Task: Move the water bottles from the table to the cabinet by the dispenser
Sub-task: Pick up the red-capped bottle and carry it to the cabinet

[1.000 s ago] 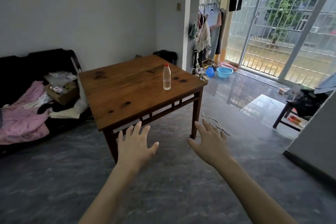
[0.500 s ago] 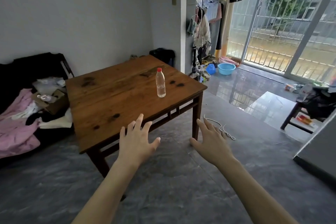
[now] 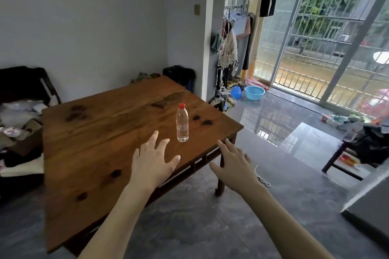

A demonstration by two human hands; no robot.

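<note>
A clear water bottle (image 3: 182, 124) with a red cap stands upright on the brown wooden table (image 3: 101, 145), near its right edge. My left hand (image 3: 154, 161) hovers over the table just short of the bottle, fingers spread, holding nothing. Off the table's right edge, my right hand (image 3: 233, 164) is raised with fingers straight and empty. Neither hand touches the bottle. No cabinet or dispenser shows in the head view.
A dark sofa (image 3: 19, 111) piled with clothes sits left of the table. A white cord (image 3: 262, 177) lies on the grey floor by the table leg. A blue basin (image 3: 254, 92) and hanging clothes stand by the barred glass door. A low dark stool (image 3: 345, 153) is at right.
I have come closer to the table. Both hands have moved forward; the left one is now over the tabletop near the bottle. The bottle has not moved.
</note>
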